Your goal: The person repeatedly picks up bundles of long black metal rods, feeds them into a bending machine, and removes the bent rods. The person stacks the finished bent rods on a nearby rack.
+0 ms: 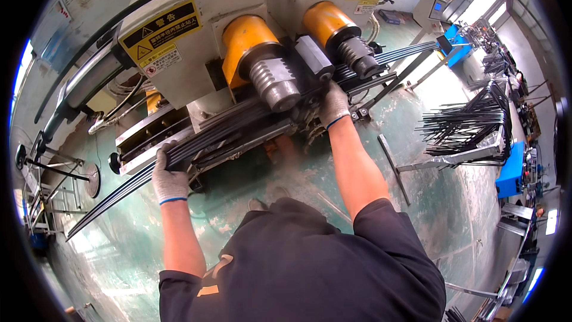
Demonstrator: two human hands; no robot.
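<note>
A bundle of long, thin, dark metal tubes runs slantwise across the front of a bending machine. My left hand, in a grey knit glove with a blue cuff, is closed around the bundle left of the tooling. My right hand, gloved the same way, reaches in between the ribbed dark rollers, just below a grey block. Its fingers look bent in along the line of the tubes, but their tips and what they hold are hidden. The tubes stick out on both sides of the machine.
Orange cylinders carry the rollers, and yellow warning labels mark the housings. Bent dark rods lie heaped on a rack at the right. A blue bin stands beyond. A metal frame leg rises from the green floor.
</note>
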